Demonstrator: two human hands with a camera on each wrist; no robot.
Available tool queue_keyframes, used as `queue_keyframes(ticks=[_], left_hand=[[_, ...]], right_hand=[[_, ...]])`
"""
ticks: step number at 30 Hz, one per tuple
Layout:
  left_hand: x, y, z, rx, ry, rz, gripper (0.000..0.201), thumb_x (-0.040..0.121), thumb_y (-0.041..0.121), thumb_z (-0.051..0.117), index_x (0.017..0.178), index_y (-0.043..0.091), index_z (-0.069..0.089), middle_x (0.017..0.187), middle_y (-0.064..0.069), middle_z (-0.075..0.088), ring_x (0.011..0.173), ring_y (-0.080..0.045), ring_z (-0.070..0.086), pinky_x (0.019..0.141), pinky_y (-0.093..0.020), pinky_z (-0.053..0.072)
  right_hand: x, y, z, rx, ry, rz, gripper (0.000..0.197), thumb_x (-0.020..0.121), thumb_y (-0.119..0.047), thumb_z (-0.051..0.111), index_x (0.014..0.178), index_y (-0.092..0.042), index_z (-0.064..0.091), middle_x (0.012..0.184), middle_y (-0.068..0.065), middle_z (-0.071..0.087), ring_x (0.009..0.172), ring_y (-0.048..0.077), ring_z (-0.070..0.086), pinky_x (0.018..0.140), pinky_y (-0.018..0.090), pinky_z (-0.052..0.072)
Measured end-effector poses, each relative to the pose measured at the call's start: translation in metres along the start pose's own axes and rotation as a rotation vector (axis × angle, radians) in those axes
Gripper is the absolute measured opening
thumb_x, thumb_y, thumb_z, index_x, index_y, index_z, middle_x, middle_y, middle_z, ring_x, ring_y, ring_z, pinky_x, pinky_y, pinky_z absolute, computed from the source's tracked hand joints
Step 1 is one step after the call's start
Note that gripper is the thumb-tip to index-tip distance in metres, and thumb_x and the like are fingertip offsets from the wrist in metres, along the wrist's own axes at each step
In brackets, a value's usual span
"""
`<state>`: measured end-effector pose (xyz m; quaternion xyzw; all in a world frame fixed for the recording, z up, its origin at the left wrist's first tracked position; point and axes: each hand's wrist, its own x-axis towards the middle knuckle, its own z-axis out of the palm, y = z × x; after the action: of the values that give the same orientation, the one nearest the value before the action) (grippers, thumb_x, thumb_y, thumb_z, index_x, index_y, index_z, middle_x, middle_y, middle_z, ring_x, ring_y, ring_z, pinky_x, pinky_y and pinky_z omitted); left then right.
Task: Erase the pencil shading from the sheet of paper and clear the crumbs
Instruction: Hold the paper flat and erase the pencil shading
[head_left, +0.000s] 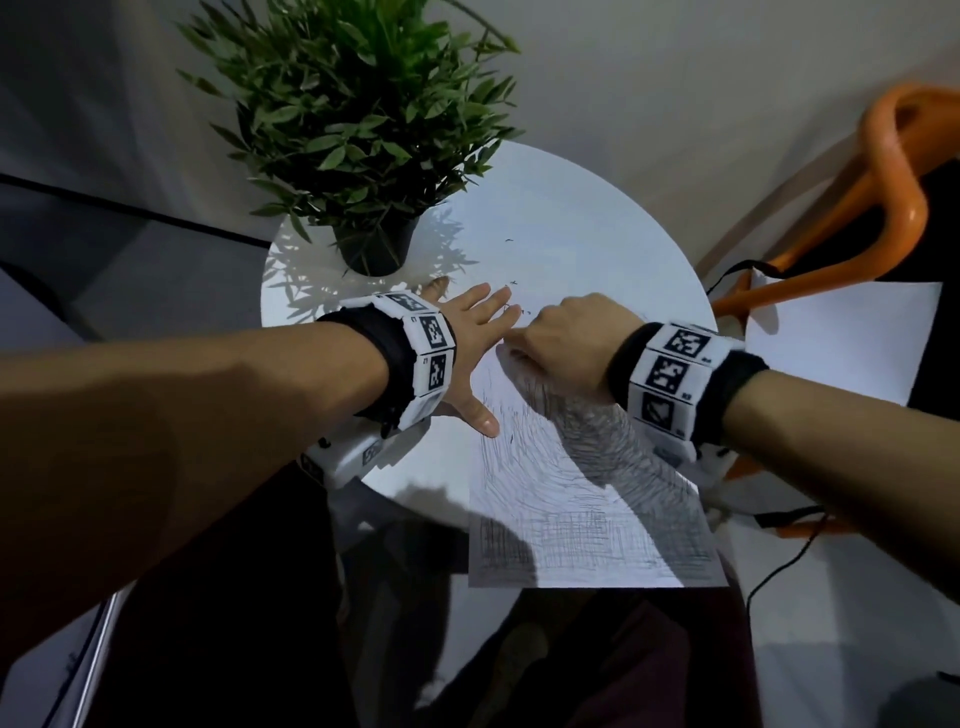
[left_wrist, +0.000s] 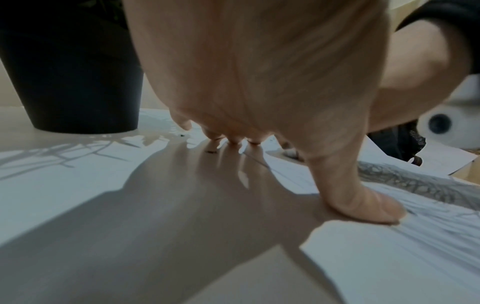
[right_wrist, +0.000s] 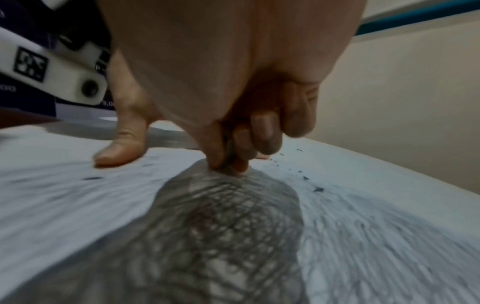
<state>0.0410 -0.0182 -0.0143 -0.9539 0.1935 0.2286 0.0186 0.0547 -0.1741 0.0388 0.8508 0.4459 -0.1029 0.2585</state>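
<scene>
A: From the head view, where does the work lie?

B: The sheet of paper (head_left: 587, 499) runs lengthwise from the near table edge toward the potted plant (head_left: 358, 140). The right hand (head_left: 566, 343) is clenched at its far end, so nearly all the pencil shading (head_left: 597, 441) lies back toward the person from the grip. The left hand (head_left: 467, 353) is spread flat at the sheet's far left corner, just beside the right one.

A: And the left wrist view?

B: Straight fingers, thumb (left_wrist: 363, 203) pressed on the paper edge — pinning it, grasping nothing. One crumb (left_wrist: 210, 151) lies just short of the fingertips.

A: Right wrist?

B: The fingers (right_wrist: 265, 135) pinch something small and dark against the sheet — probably an eraser (right_wrist: 228, 164), though blur hides its shape. Dense shading spreads from the tip toward the camera; crumbs (right_wrist: 318, 189) lie scattered to the right. I'd judge the strokes must pull back along the sheet's long axis, away from the holding hand.
</scene>
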Motion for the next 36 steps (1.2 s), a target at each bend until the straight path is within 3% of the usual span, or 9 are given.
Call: queue_keyframes(ticks=[4,8,10,14,19,22,27,32,36], left_hand=[[0.001,-0.001,0.003,-0.014,0.011,0.011,0.139,0.065,0.084,0.064,0.158,0.018,-0.015,0.165,-0.003,-0.022,0.153,-0.023,-0.014,0.121,-0.059,-0.002],[0.002,-0.004,0.006,-0.017,0.019,0.021,0.140,0.063,0.087,0.062,0.158,0.018,-0.016,0.165,-0.003,-0.023,0.153,-0.024,-0.015,0.120,-0.061,-0.001],[0.002,-0.003,0.005,-0.006,0.009,0.021,0.139,0.065,0.086,0.061,0.157,0.018,-0.017,0.164,-0.003,-0.023,0.153,-0.023,-0.015,0.120,-0.060,-0.001],[0.003,-0.006,-0.001,0.029,0.002,0.023,0.139,0.063,0.091,0.055,0.156,0.018,-0.019,0.164,-0.002,-0.024,0.153,-0.022,-0.015,0.119,-0.059,-0.005],[0.003,-0.009,-0.009,0.106,0.100,0.105,0.131,0.069,0.089,0.050,0.158,0.012,-0.006,0.167,-0.005,-0.009,0.154,-0.023,-0.006,0.121,-0.054,-0.002],[-0.001,-0.013,-0.005,0.069,0.148,0.156,0.112,0.079,0.083,0.046,0.159,0.013,0.009,0.168,-0.003,0.002,0.154,-0.021,0.003,0.123,-0.051,0.005],[0.000,-0.018,0.005,-0.035,0.079,0.129,0.128,0.068,0.091,0.049,0.159,0.021,-0.008,0.165,0.007,-0.017,0.153,-0.013,-0.011,0.122,-0.053,-0.007],[0.004,-0.012,0.017,-0.077,0.152,0.128,0.136,0.058,0.098,0.047,0.158,0.026,-0.011,0.166,0.006,-0.017,0.153,-0.016,-0.014,0.120,-0.058,-0.010],[0.006,-0.010,0.023,-0.016,0.147,0.095,0.137,0.057,0.101,0.042,0.158,0.026,-0.012,0.165,0.005,-0.022,0.153,-0.017,-0.015,0.119,-0.062,-0.007]], right_hand=[[-0.007,-0.015,0.007,-0.028,-0.026,-0.054,0.027,0.099,-0.026,0.030,0.112,-0.017,0.053,0.080,0.002,0.054,0.071,0.027,0.049,0.059,0.032,0.034],[-0.022,-0.021,0.015,0.051,-0.065,-0.175,0.021,0.101,-0.036,0.035,0.112,-0.029,0.051,0.073,-0.003,0.044,0.071,0.028,0.051,0.056,0.030,0.028],[-0.023,-0.009,0.021,0.209,-0.015,-0.086,0.016,0.101,-0.041,0.038,0.100,-0.030,0.048,0.076,-0.006,0.045,0.074,0.027,0.049,0.062,0.031,0.031],[-0.025,0.018,0.044,0.608,0.101,0.134,0.030,0.103,-0.040,0.040,0.077,-0.025,0.041,0.066,-0.010,0.045,0.071,0.023,0.047,0.064,0.033,0.033],[-0.017,0.022,0.058,0.712,0.091,0.207,0.028,0.104,-0.035,0.040,0.085,-0.017,0.048,0.072,-0.004,0.050,0.074,0.023,0.048,0.064,0.033,0.030],[-0.012,0.031,0.054,0.674,0.062,0.234,0.024,0.104,-0.036,0.041,0.086,-0.020,0.047,0.073,-0.004,0.049,0.078,0.025,0.050,0.068,0.033,0.032],[0.001,0.026,0.036,0.565,-0.032,0.196,0.015,0.102,-0.036,0.044,0.091,-0.026,0.048,0.087,-0.001,0.050,0.085,0.024,0.049,0.075,0.033,0.038],[0.014,0.014,0.015,0.285,-0.004,0.160,0.011,0.101,-0.026,0.038,0.098,-0.023,0.048,0.073,-0.003,0.038,0.072,0.025,0.048,0.059,0.031,0.032],[0.002,0.002,0.008,0.050,-0.031,-0.001,0.017,0.100,-0.026,0.038,0.111,-0.022,0.050,0.074,-0.002,0.044,0.071,0.026,0.044,0.062,0.033,0.033]])
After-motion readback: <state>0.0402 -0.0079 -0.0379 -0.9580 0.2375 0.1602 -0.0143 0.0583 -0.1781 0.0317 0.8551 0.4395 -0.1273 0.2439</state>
